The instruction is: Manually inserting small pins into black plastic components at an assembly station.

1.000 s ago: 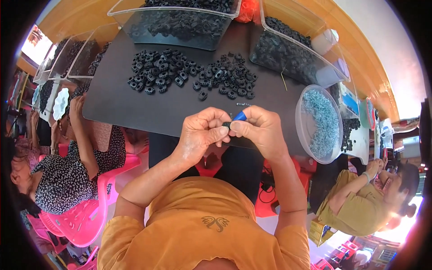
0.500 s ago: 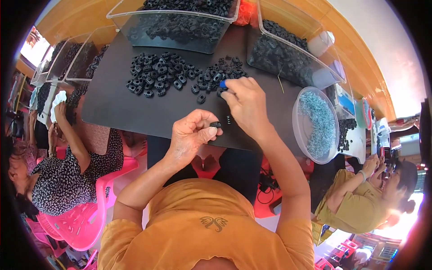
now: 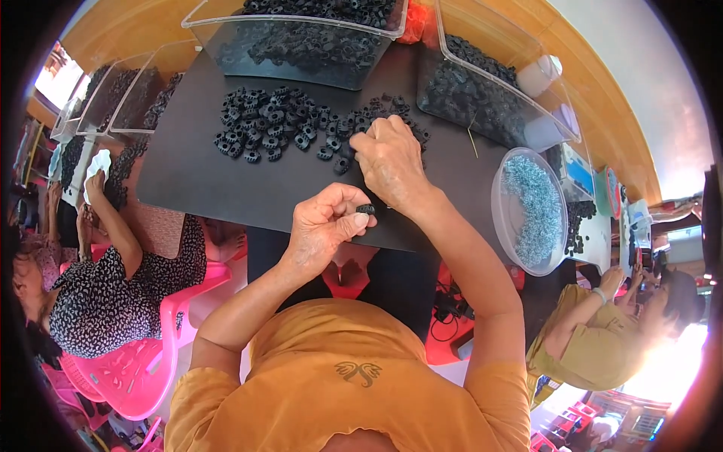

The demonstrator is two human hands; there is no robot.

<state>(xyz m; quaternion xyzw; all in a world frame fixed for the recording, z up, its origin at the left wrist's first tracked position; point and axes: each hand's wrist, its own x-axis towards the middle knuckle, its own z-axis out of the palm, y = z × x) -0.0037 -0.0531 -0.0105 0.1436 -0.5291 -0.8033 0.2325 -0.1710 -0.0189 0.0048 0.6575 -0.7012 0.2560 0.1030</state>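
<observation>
Holding a black part [image 3: 365, 209] near the front edge of the bench [image 3: 188, 169]: left hand [image 3: 320, 227]; right hand [image 3: 392, 158] at the black pile [image 3: 343, 129], grip not discernible.

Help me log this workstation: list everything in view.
table: one, dark, centre
small parts: uncountable, black, in piles and bins
bins: at least four, clear, far side and left
tub: one, clear, table's right
tiny pieces: uncountable, pale blue, in tub
bundle: one, red, between bins
containers: two, whitish, by right bin
chairs: several, pink, both sides
people: at least two, patterned or olive clothes, both sides
shirt: one, orange, bottom
left hand: one, pinching black part
right hand: one, at right pile
</observation>
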